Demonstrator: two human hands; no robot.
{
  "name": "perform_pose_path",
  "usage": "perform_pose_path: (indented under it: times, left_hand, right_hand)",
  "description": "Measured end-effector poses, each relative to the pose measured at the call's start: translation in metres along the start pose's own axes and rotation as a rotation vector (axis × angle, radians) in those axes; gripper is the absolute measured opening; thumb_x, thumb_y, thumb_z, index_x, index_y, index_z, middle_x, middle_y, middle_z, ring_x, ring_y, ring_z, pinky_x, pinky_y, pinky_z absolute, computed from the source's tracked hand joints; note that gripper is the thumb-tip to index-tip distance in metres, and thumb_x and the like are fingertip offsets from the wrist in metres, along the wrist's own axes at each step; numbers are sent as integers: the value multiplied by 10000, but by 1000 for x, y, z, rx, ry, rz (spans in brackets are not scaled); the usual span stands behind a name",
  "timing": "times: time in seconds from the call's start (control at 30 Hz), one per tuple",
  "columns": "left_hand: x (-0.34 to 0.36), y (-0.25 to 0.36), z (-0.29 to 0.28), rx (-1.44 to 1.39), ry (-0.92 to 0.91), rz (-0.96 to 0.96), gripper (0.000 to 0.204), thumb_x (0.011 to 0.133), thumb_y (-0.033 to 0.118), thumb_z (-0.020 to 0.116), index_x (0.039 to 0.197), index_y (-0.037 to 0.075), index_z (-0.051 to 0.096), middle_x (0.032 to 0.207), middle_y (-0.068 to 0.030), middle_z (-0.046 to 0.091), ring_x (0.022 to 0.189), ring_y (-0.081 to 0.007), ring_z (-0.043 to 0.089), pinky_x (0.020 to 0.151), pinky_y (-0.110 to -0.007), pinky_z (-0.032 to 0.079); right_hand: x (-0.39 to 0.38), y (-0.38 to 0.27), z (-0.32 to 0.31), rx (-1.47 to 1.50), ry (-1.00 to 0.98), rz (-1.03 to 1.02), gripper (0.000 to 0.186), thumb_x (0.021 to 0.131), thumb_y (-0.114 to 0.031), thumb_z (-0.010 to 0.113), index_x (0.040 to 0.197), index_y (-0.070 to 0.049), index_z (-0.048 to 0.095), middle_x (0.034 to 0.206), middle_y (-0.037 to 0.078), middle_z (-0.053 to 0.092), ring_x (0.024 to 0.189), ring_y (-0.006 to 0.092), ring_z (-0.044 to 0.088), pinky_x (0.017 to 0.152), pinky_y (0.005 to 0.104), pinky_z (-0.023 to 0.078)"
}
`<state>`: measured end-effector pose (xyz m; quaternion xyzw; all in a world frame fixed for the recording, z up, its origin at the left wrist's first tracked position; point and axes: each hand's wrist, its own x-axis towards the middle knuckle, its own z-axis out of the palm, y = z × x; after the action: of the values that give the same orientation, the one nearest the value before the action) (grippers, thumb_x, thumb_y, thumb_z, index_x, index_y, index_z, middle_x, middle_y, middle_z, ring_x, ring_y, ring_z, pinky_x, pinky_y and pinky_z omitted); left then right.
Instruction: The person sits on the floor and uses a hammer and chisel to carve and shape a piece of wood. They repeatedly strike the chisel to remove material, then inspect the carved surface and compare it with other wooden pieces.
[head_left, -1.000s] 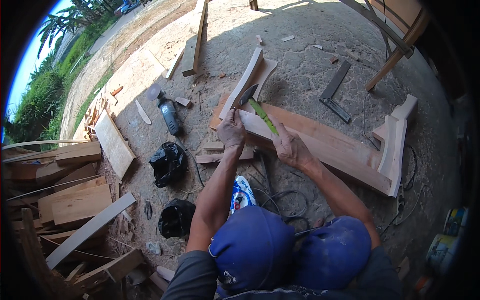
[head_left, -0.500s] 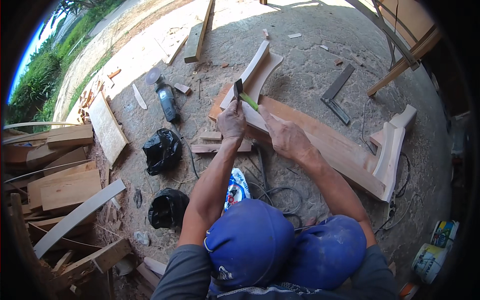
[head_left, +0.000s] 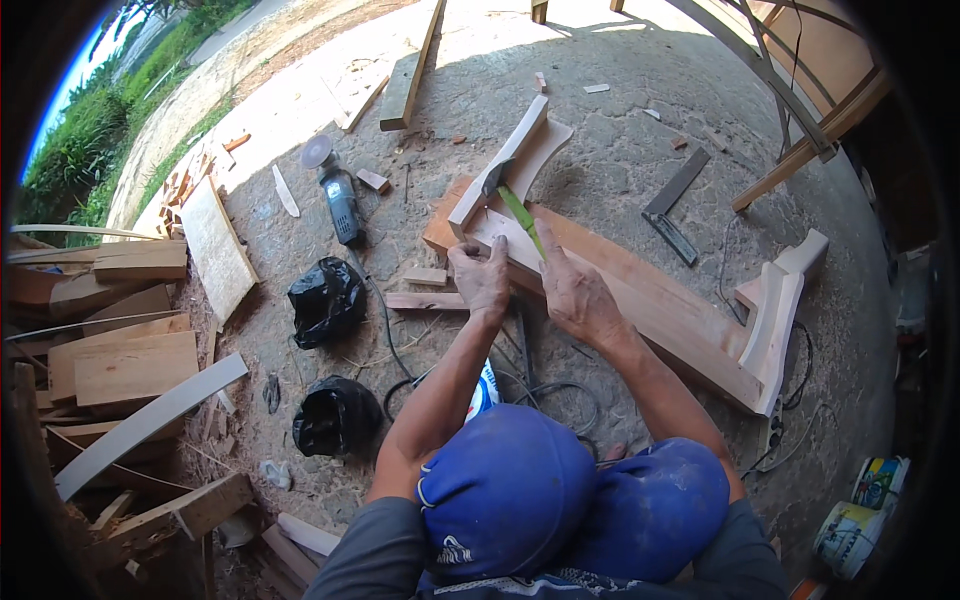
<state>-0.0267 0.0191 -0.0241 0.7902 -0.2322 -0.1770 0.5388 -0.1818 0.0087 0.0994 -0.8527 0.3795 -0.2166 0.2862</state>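
My right hand (head_left: 577, 300) grips the green handle (head_left: 522, 214) of a hammer, whose dark head (head_left: 496, 176) is over the near end of a curved pale wooden piece (head_left: 548, 150). That piece lies across the upper end of a long wooden beam (head_left: 655, 315); a similar shaped piece (head_left: 775, 330) sits at the other end. A thin nail (head_left: 486, 212) stands in the wood below the hammer head. My left hand (head_left: 480, 280) is at the beam's near edge with fingers curled; whatever it holds there is too small or hidden to make out.
An angle grinder (head_left: 342, 205), two black bags (head_left: 328, 300), cables (head_left: 560, 395) and a metal square (head_left: 670, 225) lie around the beam. Scrap boards (head_left: 130, 365) are piled at left. A wooden frame (head_left: 800, 150) stands upper right; containers (head_left: 845, 535) sit lower right.
My left hand has moved down from the hammer head, baring the nail. The hammer swung slightly and its head now sits just above the nail. The view has shifted a little.
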Motion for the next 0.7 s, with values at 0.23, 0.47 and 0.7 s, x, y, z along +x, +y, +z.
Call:
perform_pose_path:
  times: [0.23, 0.47, 0.7]
  left_hand:
    - [12, -8, -13, -37, -432, -114, 654, 985, 515, 583, 617, -24, 620, 518, -94, 547, 474, -167, 521, 516, -371, 428]
    - [14, 2, -10, 41, -481, -26, 661, 1003, 518, 546, 625, -17, 633, 525, -115, 564, 480, -208, 558, 532, -390, 441]
    - [20, -11, -19, 187, -432, 15, 638, 1009, 528, 487, 760, -17, 706, 694, -244, 649, 703, -397, 684, 713, -472, 504]
  right_hand:
    - [18, -50, -58, 131, 275, -279, 605, 1028, -80, 467, 1592, -104, 249, 961, 311, 673, 748, 395, 706, 624, 403, 513]
    - [14, 0, -13, -279, -256, 79, 583, 1020, -86, 484, 1574, -82, 302, 871, 330, 656, 752, 449, 682, 598, 433, 510]
    - [22, -64, -68, 203, 485, -361, 599, 1068, -166, 429, 1607, -102, 175, 797, 141, 614, 573, 226, 567, 501, 307, 444]
